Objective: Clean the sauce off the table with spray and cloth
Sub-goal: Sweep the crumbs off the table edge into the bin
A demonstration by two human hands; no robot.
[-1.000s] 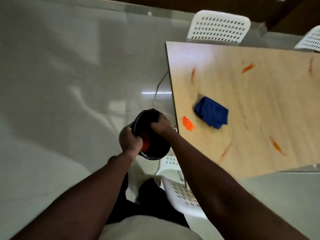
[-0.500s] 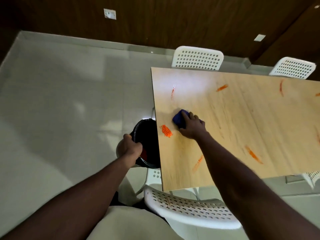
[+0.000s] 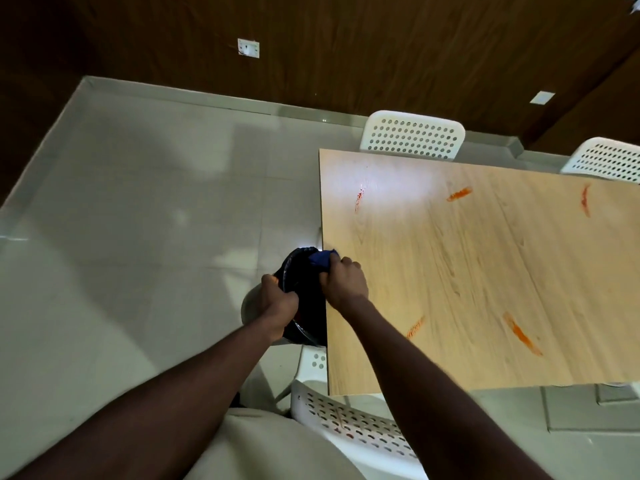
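A light wooden table (image 3: 467, 271) carries several orange sauce streaks, among them a sauce streak (image 3: 459, 194) at the back and a sauce streak (image 3: 521, 334) near the front. My right hand (image 3: 343, 280) grips a blue cloth (image 3: 320, 259) at the table's left edge, over the mouth of a black-lined bin (image 3: 298, 271). My left hand (image 3: 277, 303) grips the bin's rim and holds the bin against the table edge. No spray bottle is in view.
A white perforated chair (image 3: 349, 431) stands right below me at the table's near-left corner. Two more white chairs, a chair (image 3: 412, 135) and a chair (image 3: 606, 157), stand at the far side. Pale tiled floor (image 3: 138, 237) spreads to the left, up to a dark wooden wall.
My right hand went from the bin to the blue cloth and pushed it left to the table's edge. The orange heap near that edge is gone from the table. The left hand kept hold of the bin.
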